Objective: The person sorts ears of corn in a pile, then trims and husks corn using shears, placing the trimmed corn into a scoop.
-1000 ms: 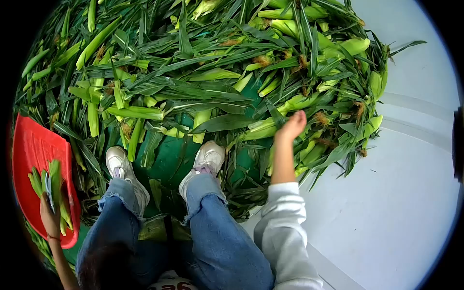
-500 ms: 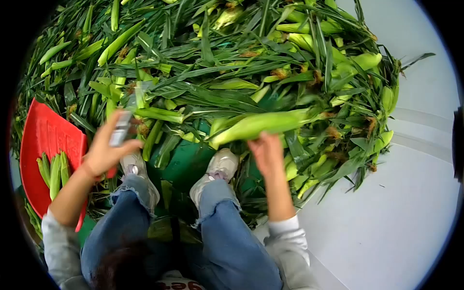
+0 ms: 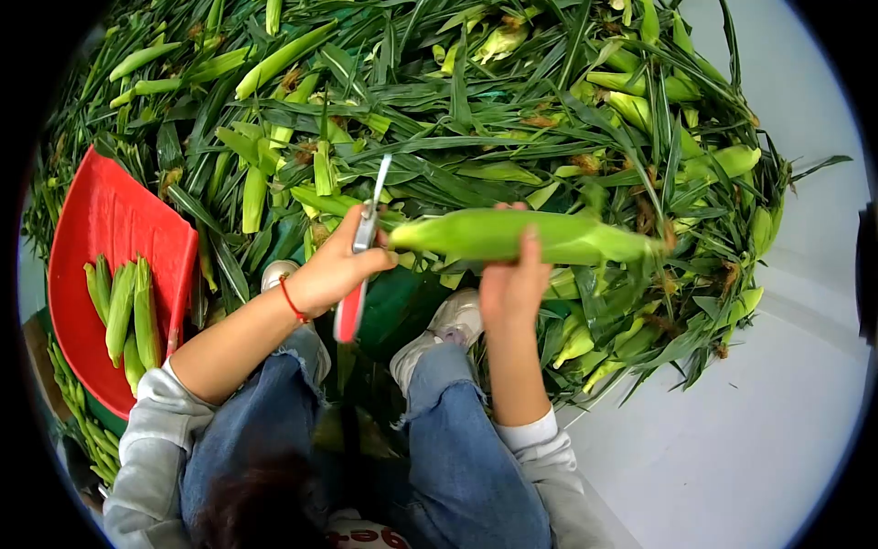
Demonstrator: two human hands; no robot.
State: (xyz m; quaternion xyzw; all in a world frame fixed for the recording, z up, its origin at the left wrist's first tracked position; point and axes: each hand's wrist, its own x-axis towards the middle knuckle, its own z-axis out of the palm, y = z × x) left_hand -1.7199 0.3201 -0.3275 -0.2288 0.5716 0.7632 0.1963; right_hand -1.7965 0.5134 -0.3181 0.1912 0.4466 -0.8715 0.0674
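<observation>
My left hand (image 3: 340,265), with a red cord on its wrist, is closed around a utility knife (image 3: 366,227) with a red and grey handle. Its thin blade points up and away from me. Across from it, my right hand (image 3: 514,274) grips an unshucked ear of corn (image 3: 494,234) from below, thumb along the near side. The ear lies sideways, its pale stem end toward the knife and its silk end to the right. The stem end is close to my left fingers; whether they touch I cannot tell.
A big heap of corn leaves and ears (image 3: 412,119) spreads in front of me. At left, a red scoop (image 3: 123,210) holds several trimmed ears (image 3: 133,311). More ears (image 3: 91,425) lie beyond its near edge. Pale floor (image 3: 713,421) is at right, and my shoes (image 3: 457,316) stand by the heap.
My left hand has moved right with the knife, from near the scoop to the ear's stem end. My right hand keeps hold of the ear. The whole view has shifted slightly.
</observation>
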